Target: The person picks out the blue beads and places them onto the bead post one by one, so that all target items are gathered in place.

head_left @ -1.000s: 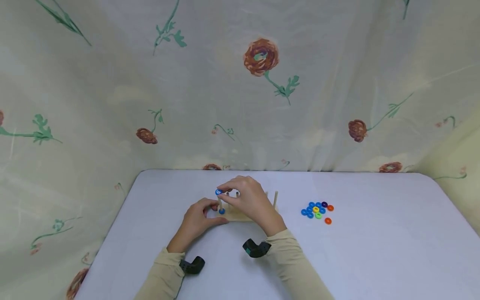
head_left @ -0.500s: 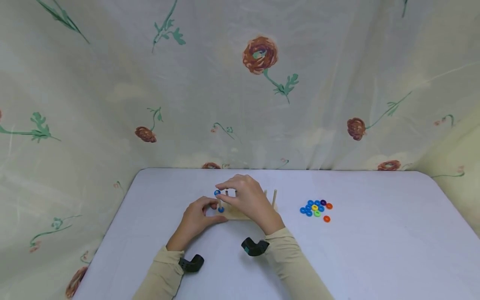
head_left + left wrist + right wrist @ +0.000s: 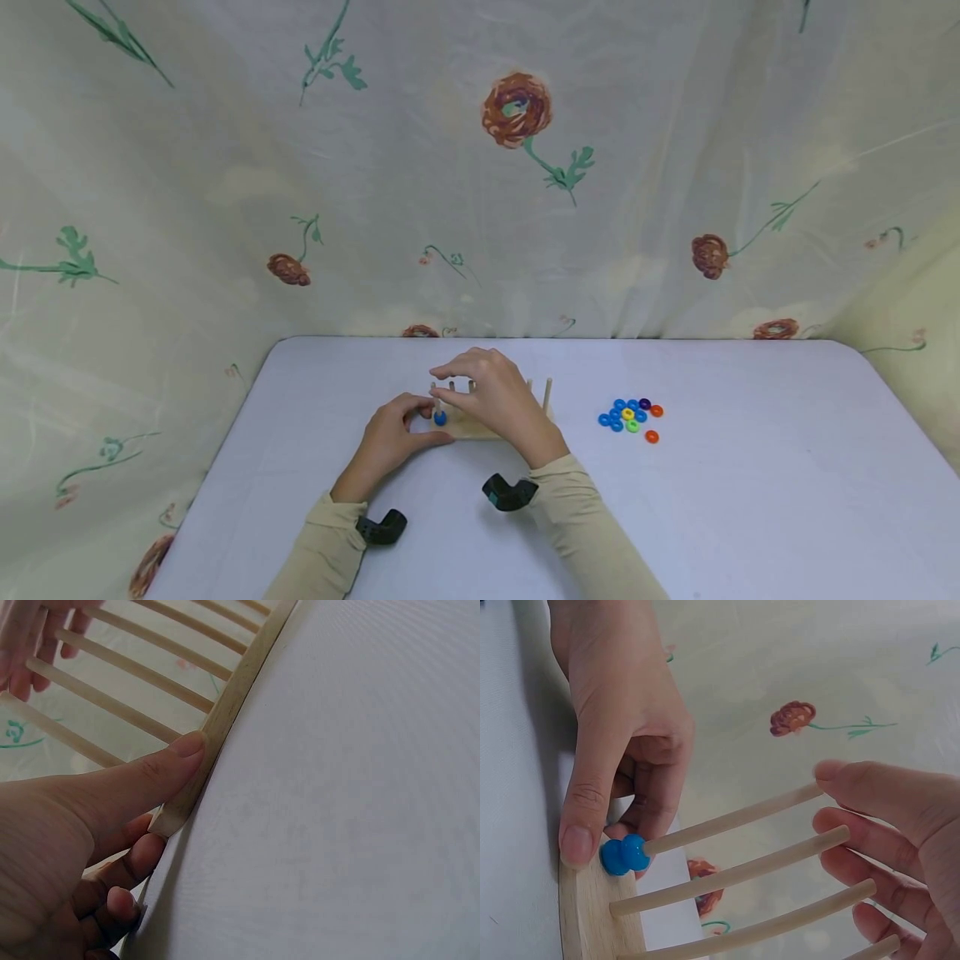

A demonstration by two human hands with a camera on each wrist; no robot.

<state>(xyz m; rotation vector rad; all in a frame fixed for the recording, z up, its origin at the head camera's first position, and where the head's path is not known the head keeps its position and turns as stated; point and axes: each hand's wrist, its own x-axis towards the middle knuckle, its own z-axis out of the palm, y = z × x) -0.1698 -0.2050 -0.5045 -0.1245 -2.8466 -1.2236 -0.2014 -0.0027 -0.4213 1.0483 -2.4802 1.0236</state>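
My left hand [image 3: 390, 437] grips the left end of a wooden peg rack [image 3: 480, 432], thumb on the front edge and fingers behind, as the left wrist view also shows. Two blue rings [image 3: 634, 851] sit low on the end peg [image 3: 735, 817], one against the base and the other right above it, slightly askew. At the top of that peg is my right hand [image 3: 498, 396], thumb and forefinger parted around the tip with nothing between them. Its other fingers lie beside the tops of the neighbouring pegs [image 3: 735, 870]. From the head view, this hand hides several middle pegs.
To the right of the rack lies a loose cluster of small rings: several blue ones [image 3: 604, 420], a yellow [image 3: 627, 414], a green [image 3: 632, 426], a dark purple [image 3: 645, 404] and two orange [image 3: 652, 437]. A flowered curtain hangs behind the white table [image 3: 750, 467].
The blue ring pinched by my right hand at the peg's top has been let go and has slid down onto the lower ring. My left hand keeps its place on the rack.
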